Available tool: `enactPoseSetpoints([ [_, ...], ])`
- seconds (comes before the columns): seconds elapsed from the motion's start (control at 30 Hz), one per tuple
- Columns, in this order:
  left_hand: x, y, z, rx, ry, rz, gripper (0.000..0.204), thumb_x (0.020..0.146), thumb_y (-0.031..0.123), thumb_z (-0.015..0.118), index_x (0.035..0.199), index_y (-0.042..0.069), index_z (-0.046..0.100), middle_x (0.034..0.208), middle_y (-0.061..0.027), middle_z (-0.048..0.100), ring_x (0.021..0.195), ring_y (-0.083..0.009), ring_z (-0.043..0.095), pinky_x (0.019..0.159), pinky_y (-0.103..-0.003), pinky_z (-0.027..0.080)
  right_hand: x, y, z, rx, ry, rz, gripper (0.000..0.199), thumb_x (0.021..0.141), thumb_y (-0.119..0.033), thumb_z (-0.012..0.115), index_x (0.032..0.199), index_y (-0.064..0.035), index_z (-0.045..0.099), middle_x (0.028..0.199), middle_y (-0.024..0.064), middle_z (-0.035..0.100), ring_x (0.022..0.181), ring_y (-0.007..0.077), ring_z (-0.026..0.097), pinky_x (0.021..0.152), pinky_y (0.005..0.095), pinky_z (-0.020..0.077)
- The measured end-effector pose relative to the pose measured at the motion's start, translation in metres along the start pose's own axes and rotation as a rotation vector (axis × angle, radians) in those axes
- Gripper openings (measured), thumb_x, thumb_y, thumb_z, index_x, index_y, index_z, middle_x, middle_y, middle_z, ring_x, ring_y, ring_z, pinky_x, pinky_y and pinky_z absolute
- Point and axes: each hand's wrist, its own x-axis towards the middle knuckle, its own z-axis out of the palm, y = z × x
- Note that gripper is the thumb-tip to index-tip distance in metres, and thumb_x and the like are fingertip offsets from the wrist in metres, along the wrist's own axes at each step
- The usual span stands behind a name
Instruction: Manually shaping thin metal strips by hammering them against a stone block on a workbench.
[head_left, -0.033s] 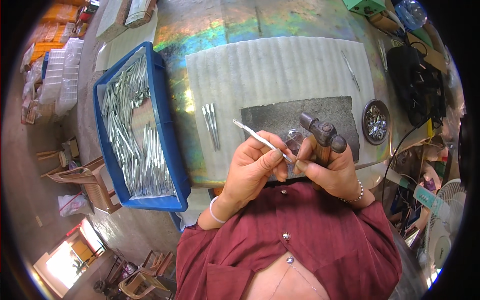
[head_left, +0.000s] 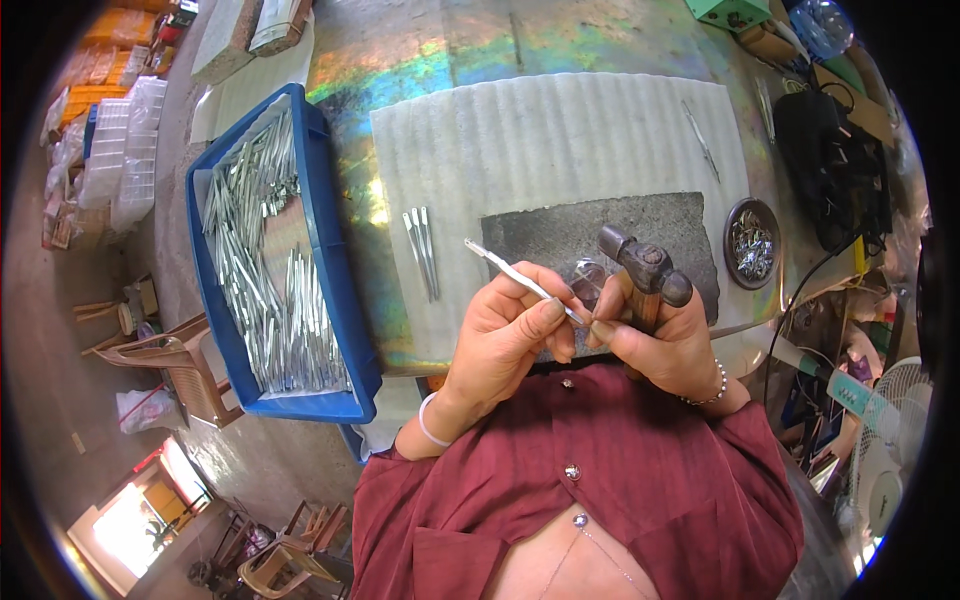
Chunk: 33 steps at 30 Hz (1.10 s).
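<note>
My left hand (head_left: 515, 318) is closed round a slim silver metal piece (head_left: 513, 272), whose flat end points up and left. My right hand (head_left: 662, 335) grips a ball-peen hammer (head_left: 645, 262), its dark head upright above the fingers. The right thumb and fingertips also meet at the lower end of the silver piece, close to the left fingertips. What they pinch there is too small to make out. Beyond both hands lies a dark stone slab (head_left: 540, 232). A round shiny object (head_left: 588, 275) on it is partly hidden by my fingers.
Left of the hands, a blue bin (head_left: 327, 200) holds many slim silver pieces. Three similar tapered pieces (head_left: 421, 250) lie on the white foam sheet (head_left: 560, 130); another thin piece (head_left: 702, 140) lies far right. A dark bowl (head_left: 735, 270) of small shiny bits stands right of the slab.
</note>
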Motion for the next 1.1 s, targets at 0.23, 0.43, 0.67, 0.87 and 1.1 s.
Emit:
enactPoseSetpoints([
  [0.23,-0.004,-0.004,0.001,0.244,0.029,0.143,0.012,0.090,0.004,0.056,0.101,0.001,0.053,0.091,-0.0117,0.065,0.069,-0.0114,0.060,0.063,-0.023,0.051,0.000,0.004,0.001,0.004,0.086,-0.010,0.017,0.079,0.010,0.054,0.093,0.0012,0.052,0.084,0.0038,0.057,0.079,0.0083,0.056,0.070,0.0234,0.0463],
  [0.43,-0.006,-0.011,0.001,0.296,0.039,0.223,0.013,0.089,0.005,0.058,0.100,-0.001,0.053,0.094,-0.0140,0.063,0.069,-0.0144,0.060,0.063,-0.024,0.051,-0.001,0.015,0.003,-0.070,0.134,-0.099,0.014,0.080,0.009,0.055,0.091,0.0001,0.053,0.082,0.0036,0.058,0.075,0.0080,0.056,0.067,0.0230,0.0468],
  [0.67,-0.005,-0.015,-0.001,0.238,0.026,0.234,0.012,0.093,0.008,0.054,0.101,0.001,0.051,0.093,-0.0124,0.064,0.067,-0.0113,0.060,0.059,-0.021,0.050,0.000,0.012,0.007,-0.057,0.122,-0.077,0.011,0.091,-0.006,0.055,0.101,-0.0014,0.054,0.080,0.0049,0.061,0.063,0.0055,0.055,0.056,0.0189,0.0440],
  [0.87,-0.004,-0.011,-0.001,0.081,0.099,0.109,0.010,0.095,0.013,0.050,0.100,0.004,0.050,0.094,-0.0121,0.064,0.066,-0.0109,0.060,0.057,-0.021,0.049,-0.003,0.016,-0.015,0.136,0.209,-0.043,0.040,0.099,-0.034,0.039,0.118,-0.0004,0.050,0.081,0.0059,0.061,0.044,0.0003,0.037,0.040,0.0154,0.0278],
  [1.1,0.000,-0.007,-0.004,0.107,0.106,0.148,0.010,0.095,0.013,0.050,0.100,0.005,0.049,0.095,-0.0133,0.064,0.065,-0.0112,0.060,0.057,-0.021,0.049,-0.014,0.026,-0.033,-0.226,0.358,-0.025,0.035,0.084,-0.001,0.057,0.117,0.0029,0.048,0.086,0.0023,0.055,0.075,0.0055,0.049,0.065,0.0196,0.0390],
])
